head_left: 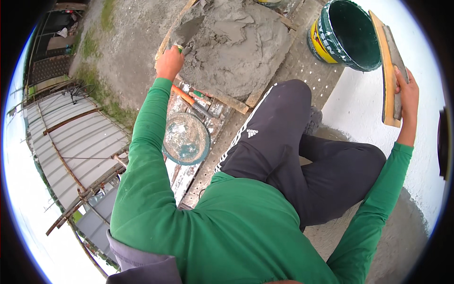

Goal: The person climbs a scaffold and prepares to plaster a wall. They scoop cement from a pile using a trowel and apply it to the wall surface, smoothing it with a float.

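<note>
My left hand [170,63] grips the handle of a trowel [187,29] whose blade is against the wet grey mortar [239,52] on a wood-edged board at the top middle. My right hand [406,92] holds a long wooden float [388,78] upright at the right, beside a white wall [425,158], its fingers curled on the float's back. An orange-handled tool [187,98] lies below the mortar board, next to a round, cement-crusted teal pail or lid [184,137].
A dark green bucket with a yellow label [331,40] stands at upper right near the float. My bent legs [269,118] rest on the speckled platform [321,78]. Down to the left are gravel ground with grass [118,57], a corrugated metal roof [80,146] and poles.
</note>
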`<state>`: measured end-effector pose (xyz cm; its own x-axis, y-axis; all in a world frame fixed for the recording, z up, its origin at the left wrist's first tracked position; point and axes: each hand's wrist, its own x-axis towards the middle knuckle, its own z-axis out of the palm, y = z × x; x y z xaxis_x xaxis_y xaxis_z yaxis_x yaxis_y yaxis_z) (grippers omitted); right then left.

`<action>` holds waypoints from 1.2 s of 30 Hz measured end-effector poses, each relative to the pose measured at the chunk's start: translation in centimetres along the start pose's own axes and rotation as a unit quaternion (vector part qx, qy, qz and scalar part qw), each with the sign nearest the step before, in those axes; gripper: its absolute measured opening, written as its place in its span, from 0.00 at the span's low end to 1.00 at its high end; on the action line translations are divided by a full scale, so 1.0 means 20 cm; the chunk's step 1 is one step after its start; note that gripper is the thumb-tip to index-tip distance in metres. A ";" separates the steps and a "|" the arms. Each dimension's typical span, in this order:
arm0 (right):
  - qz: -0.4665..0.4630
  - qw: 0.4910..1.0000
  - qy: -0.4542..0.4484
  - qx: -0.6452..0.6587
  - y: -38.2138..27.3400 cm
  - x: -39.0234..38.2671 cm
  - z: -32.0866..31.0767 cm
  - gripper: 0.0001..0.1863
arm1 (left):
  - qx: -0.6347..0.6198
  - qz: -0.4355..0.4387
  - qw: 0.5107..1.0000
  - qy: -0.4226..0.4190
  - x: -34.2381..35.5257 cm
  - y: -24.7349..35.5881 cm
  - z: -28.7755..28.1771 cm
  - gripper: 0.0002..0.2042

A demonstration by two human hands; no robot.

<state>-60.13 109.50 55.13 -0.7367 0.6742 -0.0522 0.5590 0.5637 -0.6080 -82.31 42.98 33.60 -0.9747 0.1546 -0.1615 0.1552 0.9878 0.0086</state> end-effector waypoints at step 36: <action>-0.028 0.999 -0.028 0.000 -0.09 0.00 0.03 0.37 | -0.243 -0.155 0.957 -0.037 -0.46 0.76 0.41 0.21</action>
<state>-61.34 108.18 55.85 -0.7864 0.6145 -0.0627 0.5168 0.5989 -0.6117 -69.58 56.36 27.04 -0.9447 -0.1314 -0.3006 -0.2509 0.8797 0.4040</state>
